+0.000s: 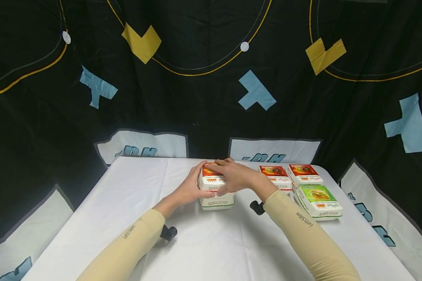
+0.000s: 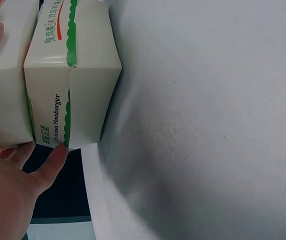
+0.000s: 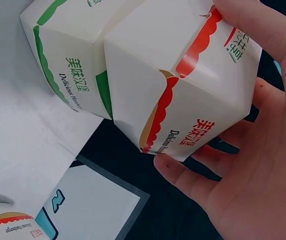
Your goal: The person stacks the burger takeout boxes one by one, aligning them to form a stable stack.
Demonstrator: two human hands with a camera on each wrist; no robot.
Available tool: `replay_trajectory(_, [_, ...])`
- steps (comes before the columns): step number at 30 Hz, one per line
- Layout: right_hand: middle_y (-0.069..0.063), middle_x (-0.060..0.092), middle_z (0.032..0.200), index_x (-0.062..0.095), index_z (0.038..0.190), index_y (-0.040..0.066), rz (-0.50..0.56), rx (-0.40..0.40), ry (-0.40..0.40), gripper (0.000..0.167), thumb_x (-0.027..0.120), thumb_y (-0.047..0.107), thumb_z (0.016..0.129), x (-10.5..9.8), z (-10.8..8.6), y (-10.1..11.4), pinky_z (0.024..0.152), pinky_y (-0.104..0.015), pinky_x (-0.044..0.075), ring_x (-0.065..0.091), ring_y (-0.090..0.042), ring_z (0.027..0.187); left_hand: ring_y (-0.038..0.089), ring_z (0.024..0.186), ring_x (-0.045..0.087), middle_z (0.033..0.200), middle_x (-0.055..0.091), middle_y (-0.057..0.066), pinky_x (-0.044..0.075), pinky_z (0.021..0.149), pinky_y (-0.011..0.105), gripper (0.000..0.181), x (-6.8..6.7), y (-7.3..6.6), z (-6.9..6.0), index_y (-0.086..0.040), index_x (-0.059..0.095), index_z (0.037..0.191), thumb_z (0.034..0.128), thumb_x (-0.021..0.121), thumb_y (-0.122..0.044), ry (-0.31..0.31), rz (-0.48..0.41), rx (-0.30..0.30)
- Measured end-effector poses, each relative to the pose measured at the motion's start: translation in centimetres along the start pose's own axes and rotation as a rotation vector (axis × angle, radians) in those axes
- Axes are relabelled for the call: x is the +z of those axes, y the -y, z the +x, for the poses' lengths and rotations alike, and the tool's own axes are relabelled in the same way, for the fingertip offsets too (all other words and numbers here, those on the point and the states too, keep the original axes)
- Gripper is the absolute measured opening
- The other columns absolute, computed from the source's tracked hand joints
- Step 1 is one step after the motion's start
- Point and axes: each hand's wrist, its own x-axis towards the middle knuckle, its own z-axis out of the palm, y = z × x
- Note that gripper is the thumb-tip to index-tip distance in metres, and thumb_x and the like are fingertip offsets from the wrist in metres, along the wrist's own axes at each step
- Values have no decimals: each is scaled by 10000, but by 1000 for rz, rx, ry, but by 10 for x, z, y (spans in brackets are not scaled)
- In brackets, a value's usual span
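Observation:
Two white hamburger boxes are stacked near the far edge of the table. The upper one, a red-trimmed hamburger box [image 1: 211, 179], sits on a green-trimmed hamburger box [image 1: 216, 203]. My left hand [image 1: 187, 190] grips the upper box from the left, thumb in front and fingers toward the back; in the left wrist view fingertips also reach the green-trimmed box [image 2: 90, 100]. From the right, my right hand [image 1: 237, 176] holds the red-trimmed box [image 3: 203, 95] with thumb in front and fingers behind. Part of the picture on its lid is hidden by the right hand.
Right of the stack, two red-topped hamburger boxes [image 1: 278, 182] stand side by side near the far edge. In front of them is a green-topped hamburger box [image 1: 319, 200]. A white cloth covers the table [image 1: 204, 246], and a black curtain [image 1: 197, 113] hangs behind it.

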Motion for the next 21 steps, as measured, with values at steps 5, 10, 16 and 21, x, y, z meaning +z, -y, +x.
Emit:
replay_trajectory(5, [14, 260, 1657, 267, 1570, 458, 12, 3, -1, 974, 818, 517, 769, 0, 0, -1, 986, -465, 517, 314, -253, 1403, 221, 1343, 388, 1561, 270, 7, 441, 1096, 471, 1158, -2, -1, 0, -282, 130, 1604, 737, 889, -392, 3, 12, -1])
replay_trajectory(10, [12, 239, 1667, 266, 1569, 464, 19, 6, -4, 970, 819, 510, 773, 1, -1, -3, 993, -488, 510, 288, -270, 1433, 222, 1339, 390, 1561, 270, 7, 448, 1091, 463, 1150, -2, -1, 1, -308, 139, 1597, 732, 891, -399, 5, 18, -13])
replay_trajectory(16, [16, 239, 1668, 283, 1565, 459, 42, 21, 4, 960, 829, 473, 775, 0, -3, -4, 977, -483, 523, 278, -291, 1445, 226, 1354, 384, 1580, 249, 16, 444, 1099, 465, 1148, -2, -2, 1, -357, 128, 1583, 728, 892, -401, 12, 15, -18])
replay_trajectory(21, [22, 239, 1667, 274, 1570, 454, 44, 19, 5, 971, 836, 457, 778, 0, -4, -3, 991, -481, 512, 277, -266, 1443, 227, 1396, 353, 1621, 185, -10, 415, 1125, 489, 1212, -2, -4, 0, -349, 82, 1610, 713, 890, -461, 23, 48, -37])
